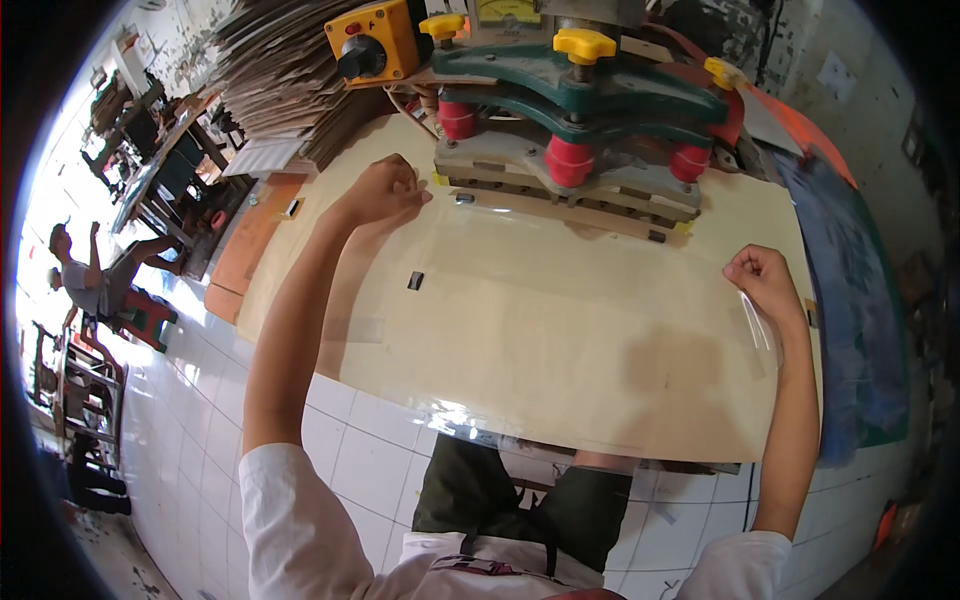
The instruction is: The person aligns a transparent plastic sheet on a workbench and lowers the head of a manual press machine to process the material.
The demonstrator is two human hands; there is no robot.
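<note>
My left hand (pixel 385 190) is closed, its fingers curled at the left end of the grey lower plate (pixel 530 150) of a press. Whatever it may hold cannot be made out. Over the right side of the table, my right hand (pixel 765 278) pinches a clear plastic piece (pixel 757 322), whose shiny edges hang below the fingers. The press (pixel 610 90) has a dark green frame, red cylinders (pixel 570 160) and yellow knobs (pixel 584 46). Below its plate lies a glossy clear strip with a small black block (pixel 464 199) at its left and another black block (pixel 656 236) at its right.
A cream board (pixel 500 330) covers the table, with a small black piece (pixel 415 281) on it. Stacked cardboard sheets (pixel 270 80) stand behind left, beside a yellow control box (pixel 372 42). Blue plastic sheeting (pixel 845 300) hangs at the right. Another person (pixel 90 270) sits far left.
</note>
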